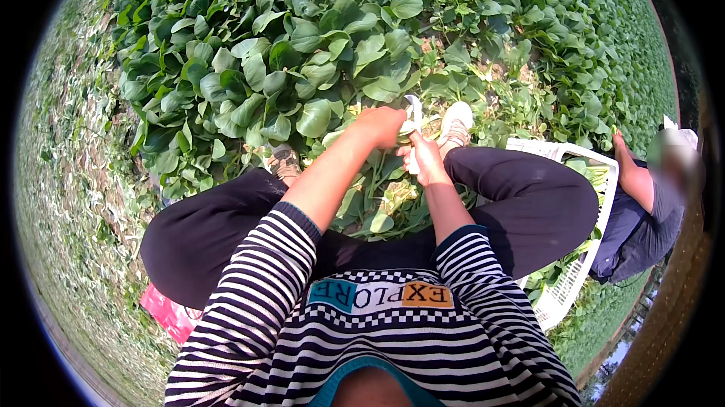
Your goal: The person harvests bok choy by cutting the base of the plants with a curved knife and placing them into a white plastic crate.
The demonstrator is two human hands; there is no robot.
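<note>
My right hand (pixel 426 159) grips a small knife with a pale handle (pixel 414 162). Its curved metal blade (pixel 417 108) points away from me, close to the fingers of my left hand (pixel 383 126). That left hand is closed around a leafy green plant, and pale stalks (pixel 405 134) show beside its fingers. Most of what it holds is hidden by the hand itself. Cut leafy greens (pixel 380 221) lie on the ground below my forearms, between my legs. Dense standing leafy greens (pixel 306 67) grow just beyond my hands.
A white plastic crate (pixel 601 220) with greens inside stands by my right knee. Another person (pixel 640 214) crouches beyond it. A pink plastic bag (pixel 170 312) lies behind my left knee. My light shoe (pixel 456 124) is close beside the blade. Leaf-strewn soil (pixel 85 180) spreads at left.
</note>
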